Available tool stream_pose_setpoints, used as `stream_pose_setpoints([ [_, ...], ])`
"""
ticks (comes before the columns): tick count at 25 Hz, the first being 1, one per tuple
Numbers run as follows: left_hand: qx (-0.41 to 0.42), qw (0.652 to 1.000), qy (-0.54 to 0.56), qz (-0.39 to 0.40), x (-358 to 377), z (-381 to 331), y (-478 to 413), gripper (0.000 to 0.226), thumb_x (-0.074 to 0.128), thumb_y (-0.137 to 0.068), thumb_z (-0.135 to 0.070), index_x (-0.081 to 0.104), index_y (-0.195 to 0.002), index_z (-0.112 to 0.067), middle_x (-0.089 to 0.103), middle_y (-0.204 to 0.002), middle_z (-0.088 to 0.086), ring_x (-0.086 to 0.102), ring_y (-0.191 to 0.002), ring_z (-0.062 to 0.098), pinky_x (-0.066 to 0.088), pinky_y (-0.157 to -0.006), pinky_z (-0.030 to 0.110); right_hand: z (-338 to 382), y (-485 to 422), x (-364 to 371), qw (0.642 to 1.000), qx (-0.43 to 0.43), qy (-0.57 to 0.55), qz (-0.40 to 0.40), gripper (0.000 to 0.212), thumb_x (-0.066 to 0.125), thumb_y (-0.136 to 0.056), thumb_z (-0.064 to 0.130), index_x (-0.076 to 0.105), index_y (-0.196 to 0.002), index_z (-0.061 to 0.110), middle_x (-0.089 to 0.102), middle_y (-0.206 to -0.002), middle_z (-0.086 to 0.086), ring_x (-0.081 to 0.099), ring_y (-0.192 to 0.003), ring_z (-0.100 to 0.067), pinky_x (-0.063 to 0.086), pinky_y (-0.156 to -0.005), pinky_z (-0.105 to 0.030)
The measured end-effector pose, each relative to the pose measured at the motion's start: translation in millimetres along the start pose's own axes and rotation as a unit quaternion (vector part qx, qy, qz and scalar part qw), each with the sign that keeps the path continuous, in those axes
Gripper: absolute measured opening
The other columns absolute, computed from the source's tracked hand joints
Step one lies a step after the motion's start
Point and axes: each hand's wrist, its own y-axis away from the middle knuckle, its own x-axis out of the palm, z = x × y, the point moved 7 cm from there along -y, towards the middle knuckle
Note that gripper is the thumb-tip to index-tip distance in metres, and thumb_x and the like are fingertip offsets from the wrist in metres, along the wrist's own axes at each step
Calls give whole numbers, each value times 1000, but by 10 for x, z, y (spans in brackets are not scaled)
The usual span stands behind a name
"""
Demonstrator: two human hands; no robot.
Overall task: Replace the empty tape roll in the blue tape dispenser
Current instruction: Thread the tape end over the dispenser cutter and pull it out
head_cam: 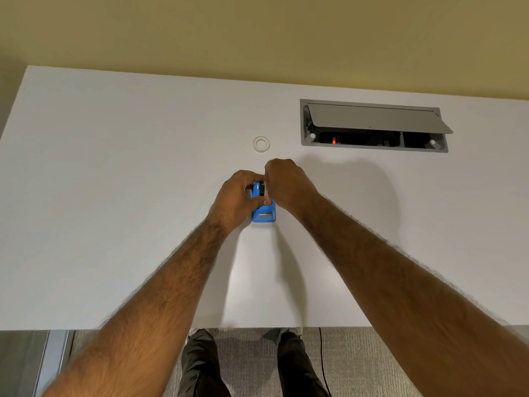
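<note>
A small blue tape dispenser (264, 213) sits on the white table (114, 196), its cutter end toward me. My left hand (236, 197) wraps around its left side and top. My right hand (287, 183) pinches at the roll area from the right, where a dark hub and a whitish ring edge (265, 191) show between the fingers. Whatever the fingertips grip there is mostly hidden. A white tape ring (261, 144) lies flat on the table just beyond the hands, untouched.
A grey recessed cable box (372, 126) with its lid tilted open is set into the table at the back right. The yellowish wall runs behind the table. Below the near edge are my legs, carpet and a black cable (322, 362).
</note>
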Motion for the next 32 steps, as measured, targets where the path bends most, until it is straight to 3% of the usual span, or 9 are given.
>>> stream_pose_setpoints([
  [7,8,1000,-2,-2,7,-2,4,43,84,-75,-27,64,-112,-36,63,-111,-12,60,-98,10,51,-93,28,-31,80,35,1000,20,-23,-8,22,67,-86,18,45,-84,17,52,-75,-1,53,-66,-16,41,-65,-25],
  [13,5,1000,-1,5,-7,-7,-9,46,86,-73,-33,64,-113,-35,62,-110,-14,59,-98,8,47,-87,20,-103,61,24,997,14,-78,-1,6,51,-94,16,54,-91,12,60,-82,-6,58,-74,-17,45,-68,-26],
  [22,9,1000,10,2,-41,-65,28,46,87,-72,-26,58,-103,-44,60,-106,-15,59,-97,11,48,-86,24,-190,-96,40,994,32,-106,2,6,56,-91,14,61,-91,10,67,-88,-8,59,-74,-15,47,-68,-23],
  [27,6,1000,-2,4,-28,-63,32,47,87,-73,-27,63,-114,-28,63,-113,-5,61,-101,18,52,-95,36,-242,-99,12,986,44,-160,-6,6,62,-88,13,63,-90,8,67,-88,-9,61,-77,-18,52,-70,-25],
  [32,-1,999,-13,30,-23,-51,45,63,86,-74,-33,58,-129,-23,60,-124,-4,58,-106,14,49,-97,31,-239,-15,60,986,32,-164,-14,10,59,-88,16,65,-90,8,67,-87,-7,57,-74,-14,43,-67,-21],
])
